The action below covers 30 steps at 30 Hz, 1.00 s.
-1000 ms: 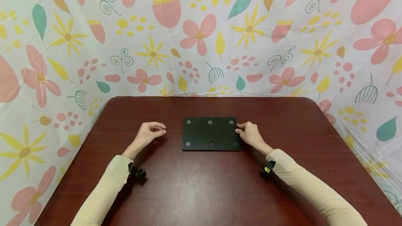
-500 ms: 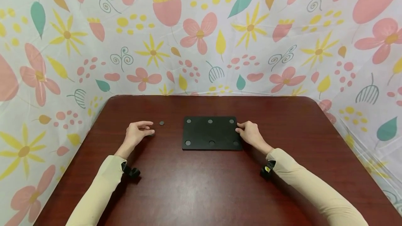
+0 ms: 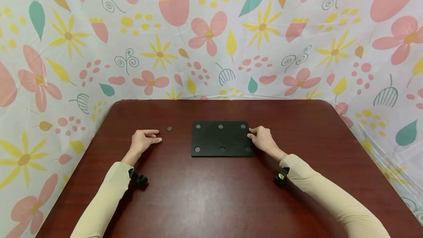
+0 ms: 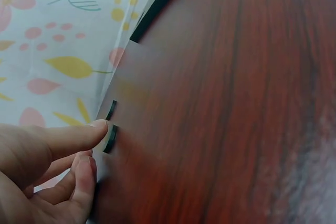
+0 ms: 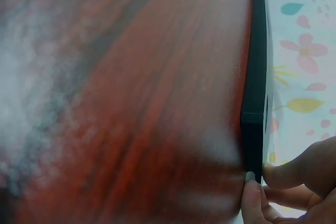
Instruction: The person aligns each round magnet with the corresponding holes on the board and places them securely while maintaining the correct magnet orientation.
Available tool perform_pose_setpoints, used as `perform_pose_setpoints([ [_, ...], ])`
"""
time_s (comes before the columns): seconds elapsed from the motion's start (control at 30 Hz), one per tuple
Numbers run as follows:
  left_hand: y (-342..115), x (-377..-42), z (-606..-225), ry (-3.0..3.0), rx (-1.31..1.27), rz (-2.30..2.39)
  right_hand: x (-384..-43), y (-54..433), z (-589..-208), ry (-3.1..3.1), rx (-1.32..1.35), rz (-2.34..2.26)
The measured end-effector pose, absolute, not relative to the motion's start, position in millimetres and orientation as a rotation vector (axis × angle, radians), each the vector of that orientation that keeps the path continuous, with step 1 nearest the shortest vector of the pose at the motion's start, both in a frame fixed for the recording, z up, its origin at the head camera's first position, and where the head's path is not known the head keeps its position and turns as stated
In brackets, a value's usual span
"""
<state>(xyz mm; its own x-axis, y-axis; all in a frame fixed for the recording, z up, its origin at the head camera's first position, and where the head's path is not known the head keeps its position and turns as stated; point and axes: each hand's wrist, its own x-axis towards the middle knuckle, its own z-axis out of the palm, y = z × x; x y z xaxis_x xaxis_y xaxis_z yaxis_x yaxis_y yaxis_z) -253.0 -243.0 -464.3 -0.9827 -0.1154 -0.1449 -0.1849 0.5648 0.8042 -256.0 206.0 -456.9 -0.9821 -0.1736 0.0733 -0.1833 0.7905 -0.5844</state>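
A flat black board (image 3: 211, 138) lies on the table, with round grey spots along its far edge and at its near left corner. The near middle and near right spots look darker, like hollows. My right hand (image 3: 263, 139) pinches the board's right edge between thumb and fingers; the right wrist view shows fingertips (image 5: 250, 176) against its side. To the left, a small dark disc (image 3: 169, 129) lies beyond my left hand (image 3: 140, 143). The left wrist view shows a second disc (image 4: 111, 140) right at the thumb tip, with thumb and fingers apart.
The reddish-brown wooden table (image 3: 205, 194) runs back to a flower-printed cloth (image 3: 211, 43) hanging behind it and along both sides. A small black camera is strapped at each wrist, below the beige sleeves (image 3: 105, 201).
My left hand has moved left, uncovering the far disc. The second disc, visible by the thumb half a second ago, is now hidden in the head view. My right hand stays on the board.
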Motion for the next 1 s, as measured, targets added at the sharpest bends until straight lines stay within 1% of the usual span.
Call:
perform_pose_setpoints([
  [0.3,-238.3,-253.3,-466.5,2.769,-0.207,1.384,-259.1,206.1,-461.0,-2.971,0.272,0.932],
  [0.63,-244.5,-249.4,-468.0,2.712,-0.171,1.308,-259.3,207.5,-464.6,-2.951,0.292,0.892],
  [1.0,-241.9,-246.3,-469.4,2.824,-0.101,1.254,-258.6,207.4,-462.3,-2.951,0.28,0.915],
])
